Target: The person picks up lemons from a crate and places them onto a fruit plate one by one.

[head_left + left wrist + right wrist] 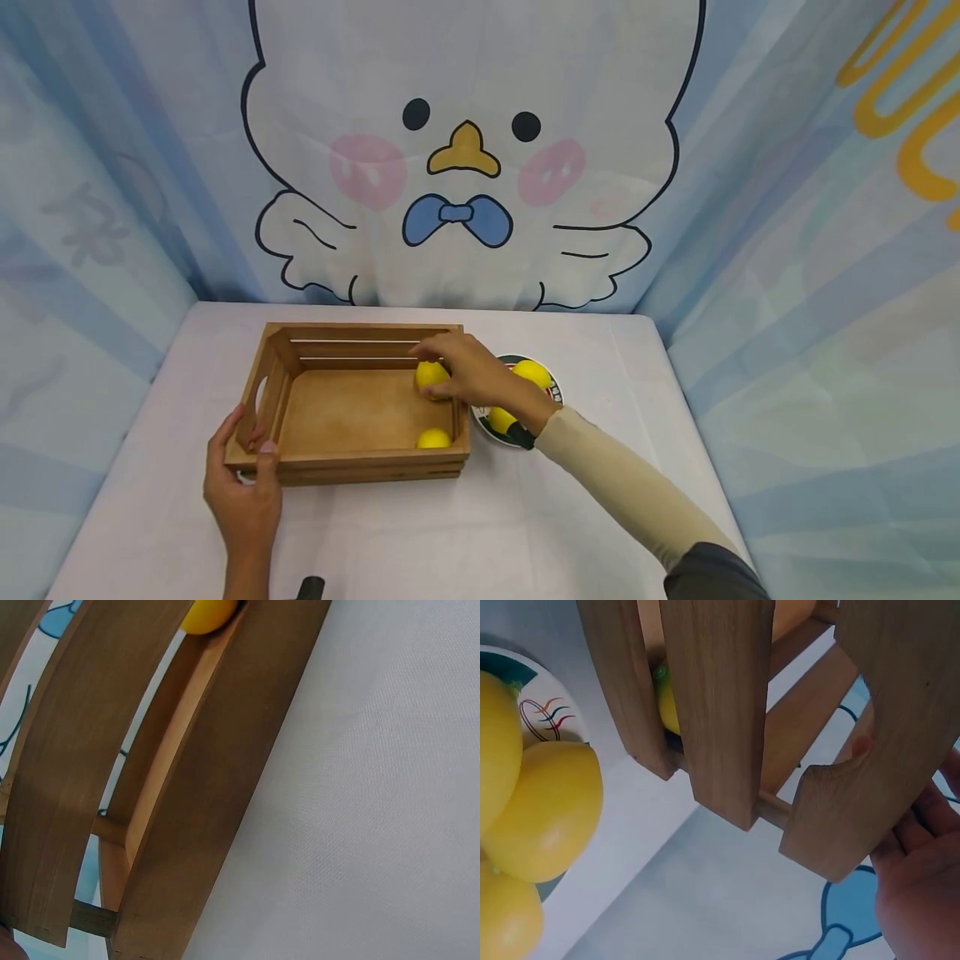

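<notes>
A wooden slatted crate (352, 468) stands on the white-covered table. My left hand (243, 496) grips its front left corner, thumb over the front rail. My right hand (476, 371) reaches over the crate's right end, fingers and thumb about a yellow lemon (429, 377) inside. In the right wrist view that hand (922, 877) lies against the end board, and its fingertips are mostly hidden. A second lemon (433, 438) rests in the front right corner; in the right wrist view a lemon (666, 701) with a green tip shows between the slats.
Right of the crate, partly under my right forearm, is a patterned plate (558, 396) with several lemons (551, 810). A dark object (311, 588) pokes in at the bottom edge. Printed curtains (465, 275) enclose the table at the back and sides.
</notes>
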The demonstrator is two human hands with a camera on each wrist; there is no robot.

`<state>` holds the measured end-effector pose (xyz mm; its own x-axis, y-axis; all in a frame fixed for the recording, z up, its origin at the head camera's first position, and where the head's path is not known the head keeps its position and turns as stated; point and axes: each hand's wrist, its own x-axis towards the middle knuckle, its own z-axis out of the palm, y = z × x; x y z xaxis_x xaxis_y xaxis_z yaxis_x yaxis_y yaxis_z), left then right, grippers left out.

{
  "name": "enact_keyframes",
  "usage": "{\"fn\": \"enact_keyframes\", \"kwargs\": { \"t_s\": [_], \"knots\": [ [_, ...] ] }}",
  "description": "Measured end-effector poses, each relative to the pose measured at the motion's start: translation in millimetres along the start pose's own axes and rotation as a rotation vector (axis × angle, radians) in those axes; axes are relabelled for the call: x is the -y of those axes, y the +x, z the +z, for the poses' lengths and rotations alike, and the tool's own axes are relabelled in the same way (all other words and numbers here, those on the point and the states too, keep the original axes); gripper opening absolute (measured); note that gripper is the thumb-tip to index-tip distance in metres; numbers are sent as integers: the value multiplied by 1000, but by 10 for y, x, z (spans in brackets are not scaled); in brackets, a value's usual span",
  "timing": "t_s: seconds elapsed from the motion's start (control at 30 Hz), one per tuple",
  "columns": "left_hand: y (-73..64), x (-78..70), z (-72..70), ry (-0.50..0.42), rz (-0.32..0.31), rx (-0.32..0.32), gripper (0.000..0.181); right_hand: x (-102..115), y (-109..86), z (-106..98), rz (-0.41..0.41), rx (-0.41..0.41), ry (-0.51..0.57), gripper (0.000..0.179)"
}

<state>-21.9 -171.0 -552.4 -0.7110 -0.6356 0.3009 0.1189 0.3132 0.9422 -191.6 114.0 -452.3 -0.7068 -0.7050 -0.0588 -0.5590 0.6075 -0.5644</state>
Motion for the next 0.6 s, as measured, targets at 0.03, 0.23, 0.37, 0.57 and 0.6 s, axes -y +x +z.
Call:
{"fn": "enact_keyframes", "kwargs": {
  "t_s": [0.03, 0.23, 0.37, 0.57, 0.6],
  "knots": [
    [-1, 2, 1, 5, -2, 0, 63, -5, 15, -6, -1, 14, -10, 56],
    [1, -1, 3, 13, -8, -2, 62, -1, 86, -30, 13, 84, -37, 56],
    [3, -1, 0, -2, -1, -6, 62, 16, 146, -25, -4, 126, -83, 57],
    [9, -29, -3, -24, 8, 0, 63, 18, 228, 4, -21, 148, -187, 59],
    [10, -33, -3, -25, 9, 2, 63, 17, 240, 9, -23, 149, -201, 59]
  ]
}}
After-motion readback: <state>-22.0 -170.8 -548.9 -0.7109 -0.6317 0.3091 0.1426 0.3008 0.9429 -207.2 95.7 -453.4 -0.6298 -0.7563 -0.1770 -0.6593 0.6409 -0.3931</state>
